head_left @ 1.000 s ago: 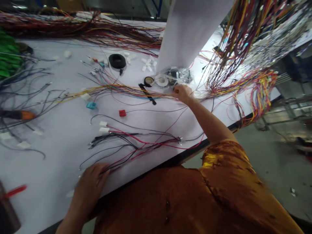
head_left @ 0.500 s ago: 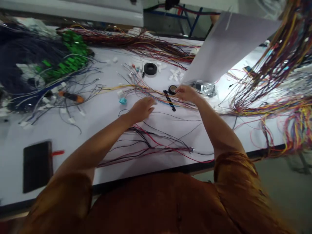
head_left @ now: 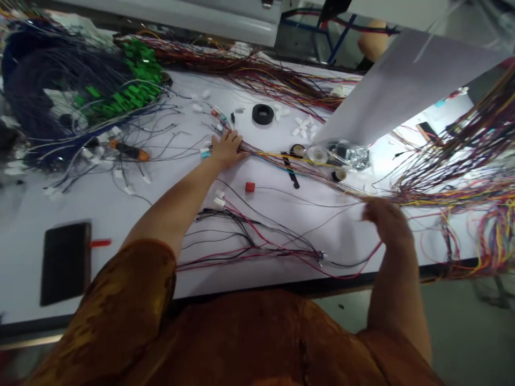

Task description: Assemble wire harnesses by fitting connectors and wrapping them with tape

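My left hand [head_left: 228, 151] lies over the left end of a long bundle of thin coloured wires [head_left: 277, 159], its fingers closed around it. Small connectors [head_left: 219, 120] show just beyond the fingertips, and a light-blue connector [head_left: 206, 153] sits beside the hand. Farther right, my right hand [head_left: 387, 219] is blurred by motion, its fingers curled in on wires [head_left: 354, 195] of the same run. A red connector [head_left: 250, 187] on a thin wire rests between the hands. Nearer my body lie black and red wires [head_left: 249, 244] with white connectors [head_left: 219, 199].
Black tape rolls [head_left: 263, 114] [head_left: 298, 150] and white connectors [head_left: 304, 127] lie behind the bundle. Cables with green connectors [head_left: 140, 69], an orange-black tool [head_left: 129, 150] and a dark phone-like slab [head_left: 66, 262] are on the left. A white sheet [head_left: 374, 91] slants down; wires hang right [head_left: 462, 134].
My left hand has moved up and left onto the bundle's end. The right hand has swept right and toward me along the wires. The red connector has come into view.
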The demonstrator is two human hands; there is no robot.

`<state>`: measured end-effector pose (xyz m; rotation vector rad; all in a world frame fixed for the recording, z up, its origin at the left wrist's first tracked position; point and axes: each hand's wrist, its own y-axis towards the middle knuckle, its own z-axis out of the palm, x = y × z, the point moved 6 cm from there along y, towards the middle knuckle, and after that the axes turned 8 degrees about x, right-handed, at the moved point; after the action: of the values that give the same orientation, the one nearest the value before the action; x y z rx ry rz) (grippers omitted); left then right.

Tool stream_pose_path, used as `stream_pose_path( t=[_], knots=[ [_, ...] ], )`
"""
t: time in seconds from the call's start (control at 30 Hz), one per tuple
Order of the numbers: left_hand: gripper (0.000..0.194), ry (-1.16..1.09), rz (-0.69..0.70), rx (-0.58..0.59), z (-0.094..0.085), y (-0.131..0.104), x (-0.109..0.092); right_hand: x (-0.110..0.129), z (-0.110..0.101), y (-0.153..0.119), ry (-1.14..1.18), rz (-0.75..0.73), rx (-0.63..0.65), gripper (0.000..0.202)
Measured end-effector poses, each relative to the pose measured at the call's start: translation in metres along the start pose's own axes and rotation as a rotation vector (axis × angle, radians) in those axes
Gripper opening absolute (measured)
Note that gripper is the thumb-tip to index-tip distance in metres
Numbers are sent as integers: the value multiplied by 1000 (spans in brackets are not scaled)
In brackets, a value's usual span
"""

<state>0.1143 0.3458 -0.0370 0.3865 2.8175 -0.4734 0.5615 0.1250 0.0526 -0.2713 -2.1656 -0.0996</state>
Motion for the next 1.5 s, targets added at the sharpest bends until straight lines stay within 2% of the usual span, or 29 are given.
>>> stream_pose_path(
  t=[0.07,0.1,0.13,0.17,0.27,0.33,0.4,0.47,0.53,0.57,0.6,0.63,0.67,0.73,0.77,0.83,0.87,0.93,0.97,1.0,1.03,1.07,1.13,1.23,1.3,1.37,1.5],
  knots=[
    [73,10,20,-8,2,-1,0,-12,33,-20,191,180,399,41],
    [74,16,31,-13,3,-2,0,-12,54,-27,329,272,589,47],
    [74,22,41,-14,3,-3,-1,-8,73,-29,472,347,725,51],
    [73,28,50,-12,4,-4,-1,-2,89,-25,600,400,780,50],
    [73,38,71,5,5,-5,0,17,120,13,803,508,630,18],
    [74,34,78,14,4,-5,4,34,126,32,850,531,555,7],
    [74,20,78,16,4,-3,10,54,106,42,859,409,420,7],
    [73,8,72,8,4,-1,16,74,58,39,855,165,149,6],
    [72,9,62,-5,2,3,22,93,3,18,874,-100,-156,6],
    [71,13,57,-6,0,5,23,102,-18,4,822,-188,-253,10],
    [71,11,51,-2,-3,7,23,110,-30,-10,784,-228,-295,8],
    [69,-8,43,4,-8,7,21,117,-31,-21,761,-224,-258,7],
    [69,-66,41,9,-13,7,17,122,-24,-31,743,-197,-189,8],
    [71,-254,62,11,-25,-3,1,126,5,-46,731,-133,-26,17],
    [74,-379,96,12,-30,-14,-13,126,23,-52,715,-114,33,20],
    [80,-492,208,63,-31,-47,-52,122,60,-62,639,-100,144,26],
    [81,-532,286,124,-25,-69,-76,118,79,-67,584,-89,236,27],
    [75,-657,477,291,-6,-119,-124,112,121,-81,448,-55,516,31],
    [68,-902,562,419,4,-143,-145,109,140,-90,386,-43,664,33],
    [59,-1164,566,497,12,-162,-157,107,155,-100,334,-37,790,36],
    [53,-1383,512,510,19,-173,-162,105,167,-110,294,-40,886,37],
    [49,-1576,434,447,21,-179,-159,104,176,-119,259,-49,951,38],
    [40,-1820,286,241,18,-181,-136,101,188,-133,192,-60,1041,38],
    [26,-1917,204,-87,-6,-179,-88,90,197,-146,152,-25,1143,38],
    [23,-1883,213,-226,-22,-183,-62,85,199,-146,173,5,1157,35],
    [23,-1847,241,-293,-34,-192,-45,84,200,-142,177,15,1128,32],
    [33,-1791,283,-328,-51,-217,-25,87,202,-131,159,65,1011,25]
  ],
)
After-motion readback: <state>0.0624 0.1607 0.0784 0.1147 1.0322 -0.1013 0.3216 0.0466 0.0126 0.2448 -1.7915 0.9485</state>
